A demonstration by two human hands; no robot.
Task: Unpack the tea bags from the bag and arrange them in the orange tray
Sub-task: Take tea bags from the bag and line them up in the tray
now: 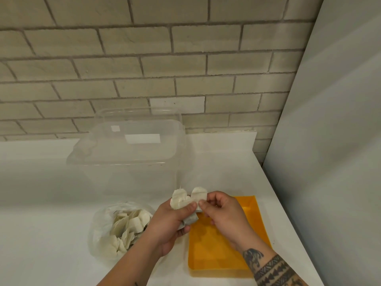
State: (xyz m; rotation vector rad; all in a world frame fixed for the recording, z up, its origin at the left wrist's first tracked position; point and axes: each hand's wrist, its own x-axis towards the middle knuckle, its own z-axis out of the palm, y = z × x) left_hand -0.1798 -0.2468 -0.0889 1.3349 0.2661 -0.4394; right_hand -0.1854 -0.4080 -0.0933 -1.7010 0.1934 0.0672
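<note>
Right now I am watching both hands held up over the orange tray point(212, 254), above its far left corner. The left hand point(172, 222) grips a small clump of tea bags point(181, 201), with its fingers curled round the lower ends and its thumb laid across the front. The right hand point(223, 211) meets it from the tray side. Its thumb and forefinger pinch one pale tea bag point(199, 194) at the edge of the clump, and its other fingers are loosely curled behind. I cannot tell whether that one is free of the clump or touching it. Both forearms cross the tray and hide part of its floor.

Left of the tray, near it, the plastic bag point(101, 230) lies open on the white counter point(41, 203), with loose tea bags point(128, 225) heaped inside. Beyond the tray and to its left stands a clear plastic tub point(132, 178), its lid point(127, 145) lying on top. A pale brick wall point(123, 69) rises behind the tub.
</note>
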